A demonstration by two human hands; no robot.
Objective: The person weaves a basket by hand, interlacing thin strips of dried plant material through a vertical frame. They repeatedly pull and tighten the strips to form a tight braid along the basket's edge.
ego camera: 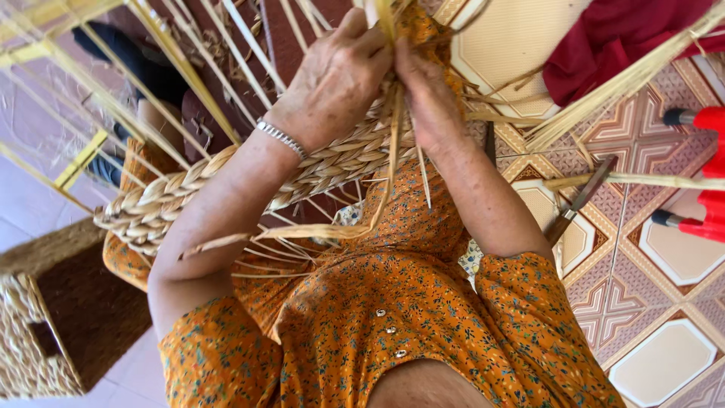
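Note:
A thick braided band of pale straw [226, 177] curves across my lap, from the lower left up to my hands. My left hand [336, 75], with a silver bracelet on its wrist, is closed over the braid's working end near the top middle. Close beside it, my right hand [427, 94] pinches loose straw strands [393, 143] that hang down from the braid. Long yellow stalks [181, 68] fan out to the upper left behind the hands. My orange flowered dress fills the lower middle.
A woven straw basket [45, 317] stands at the lower left. A knife-like metal tool [578, 200] lies on the patterned tile floor [657, 302] at the right, beside a red plastic object [706, 174]. Red cloth [604, 38] lies at the top right.

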